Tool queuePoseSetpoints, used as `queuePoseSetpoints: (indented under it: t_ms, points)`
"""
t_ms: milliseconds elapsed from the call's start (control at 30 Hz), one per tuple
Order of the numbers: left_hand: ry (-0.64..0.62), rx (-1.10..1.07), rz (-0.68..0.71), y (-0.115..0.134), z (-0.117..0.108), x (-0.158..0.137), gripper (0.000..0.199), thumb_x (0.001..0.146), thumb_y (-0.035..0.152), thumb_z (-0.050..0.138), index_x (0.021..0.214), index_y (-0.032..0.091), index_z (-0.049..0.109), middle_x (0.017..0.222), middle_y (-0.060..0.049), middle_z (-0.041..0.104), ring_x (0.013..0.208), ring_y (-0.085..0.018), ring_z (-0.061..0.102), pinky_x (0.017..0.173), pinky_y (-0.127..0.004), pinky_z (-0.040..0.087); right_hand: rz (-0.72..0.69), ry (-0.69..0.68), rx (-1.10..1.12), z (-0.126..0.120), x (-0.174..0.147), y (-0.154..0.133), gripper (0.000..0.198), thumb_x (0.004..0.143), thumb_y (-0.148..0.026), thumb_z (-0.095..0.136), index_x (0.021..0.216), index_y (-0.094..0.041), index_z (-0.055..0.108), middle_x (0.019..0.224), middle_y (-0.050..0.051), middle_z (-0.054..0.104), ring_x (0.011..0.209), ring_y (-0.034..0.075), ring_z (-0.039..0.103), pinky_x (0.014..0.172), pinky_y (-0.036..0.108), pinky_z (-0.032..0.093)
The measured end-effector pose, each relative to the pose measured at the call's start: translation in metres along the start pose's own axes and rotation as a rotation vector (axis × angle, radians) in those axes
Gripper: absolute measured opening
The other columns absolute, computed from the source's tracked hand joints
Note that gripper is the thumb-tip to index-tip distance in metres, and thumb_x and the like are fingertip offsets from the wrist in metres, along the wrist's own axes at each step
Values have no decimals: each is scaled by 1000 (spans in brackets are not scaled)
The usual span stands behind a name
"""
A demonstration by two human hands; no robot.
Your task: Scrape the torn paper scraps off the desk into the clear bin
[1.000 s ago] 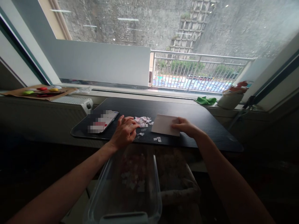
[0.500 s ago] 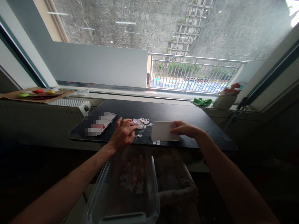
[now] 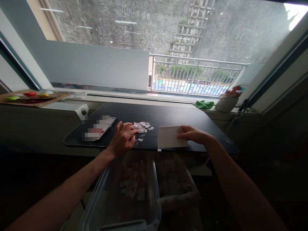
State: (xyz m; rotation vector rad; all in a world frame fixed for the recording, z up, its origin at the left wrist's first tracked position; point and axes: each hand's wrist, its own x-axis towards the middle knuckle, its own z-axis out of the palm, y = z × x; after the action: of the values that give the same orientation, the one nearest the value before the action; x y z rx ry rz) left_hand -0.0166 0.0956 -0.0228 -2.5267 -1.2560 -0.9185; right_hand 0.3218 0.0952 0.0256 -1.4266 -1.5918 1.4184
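My right hand [image 3: 192, 134] grips a flat, pale rectangular card [image 3: 169, 137] by its right side, thumb on top. The card lies low over the front part of the dark table [image 3: 154, 110], near its edge. One small white paper scrap [image 3: 159, 149] pokes out under the card's lower left corner. Left of the card is a small pile of torn pinkish-white paper scraps [image 3: 141, 126]. My left hand [image 3: 123, 136] rests beside this pile, palm down and open, its fingertips at the scraps. A few loose scraps [image 3: 140, 140] lie just right of its thumb.
Below the table's front edge stands a clear plastic bin [image 3: 157, 192] with several paper scraps inside. A phone [image 3: 101, 128], partly blurred out, lies at the table's left. A green cloth [image 3: 204, 104] and a pale pot [image 3: 226, 104] sit on the windowsill.
My right hand has shifted the card slightly right and toward the front edge. One of the two scraps at its lower edge no longer shows. My left hand stays by the pile.
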Motion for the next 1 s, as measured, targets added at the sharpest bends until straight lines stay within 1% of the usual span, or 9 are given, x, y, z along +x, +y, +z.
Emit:
queuePoseSetpoints:
  t_ms: [67, 167, 300, 400, 500, 633, 733, 867, 1000]
  points:
    - [0, 1, 3, 0, 0, 0, 32, 86, 21, 44, 104, 23, 69, 102, -7, 68, 117, -28, 52, 113, -59, 23, -10, 2, -18, -2, -8, -5, 31, 55, -25, 81, 80, -17, 64, 76, 0, 70, 67, 14, 62, 60, 24, 50]
    - [6, -9, 4, 0, -1, 1, 32, 85, 21, 45, 105, 24, 70, 102, -7, 68, 117, -28, 52, 113, -59, 23, -33, 25, -35, -3, -17, -13, 29, 55, -26, 80, 78, -18, 64, 73, 0, 69, 64, 14, 61, 58, 24, 49]
    - [0, -16, 4, 0, -1, 1, 31, 85, 21, 44, 105, 24, 69, 101, -7, 68, 118, -28, 52, 113, -59, 22, -43, 122, -30, 1, -20, -17, 29, 51, -24, 79, 74, -19, 62, 69, -1, 66, 61, 13, 59, 56, 25, 48]
    - [5, -7, -10, 0, 0, 0, 30, 85, 21, 45, 103, 23, 69, 102, -7, 68, 118, -27, 52, 114, -57, 23, -39, 161, -21, 11, -19, -16, 30, 50, -23, 77, 75, -19, 61, 70, -1, 65, 62, 13, 58, 56, 25, 48]
    - [19, -7, -27, 0, 1, 0, 29, 84, 20, 46, 101, 23, 70, 104, -7, 68, 118, -28, 52, 113, -58, 23, -106, 180, -25, 26, -15, -15, 31, 53, -26, 75, 79, -19, 60, 71, -1, 64, 64, 14, 58, 57, 26, 48]
    - [19, -21, -45, 0, 2, -1, 32, 81, 18, 47, 102, 25, 70, 99, -5, 67, 118, -28, 52, 113, -58, 22, -224, 318, -144, 45, -5, -15, 26, 58, -31, 70, 76, -21, 53, 66, -3, 58, 61, 14, 54, 54, 27, 46]
    - [20, -27, -55, 1, 2, -1, 33, 81, 17, 46, 103, 25, 70, 99, -5, 67, 118, -28, 52, 113, -58, 23, -277, 379, -236, 54, 0, -15, 23, 61, -32, 68, 75, -22, 51, 68, -3, 56, 61, 14, 52, 55, 29, 45]
    - [15, -34, -56, 1, 2, -1, 32, 82, 18, 46, 102, 23, 70, 99, -6, 68, 118, -28, 51, 113, -58, 22, -259, 389, -262, 60, -1, -10, 23, 62, -33, 66, 76, -22, 51, 69, -2, 56, 61, 14, 52, 55, 29, 45]
    - [23, -36, -63, 2, 3, 0, 31, 82, 18, 46, 101, 23, 70, 99, -6, 68, 118, -28, 51, 114, -57, 21, -194, 332, -220, 63, 0, -2, 24, 61, -35, 65, 76, -22, 51, 66, -3, 54, 60, 15, 52, 53, 28, 44]
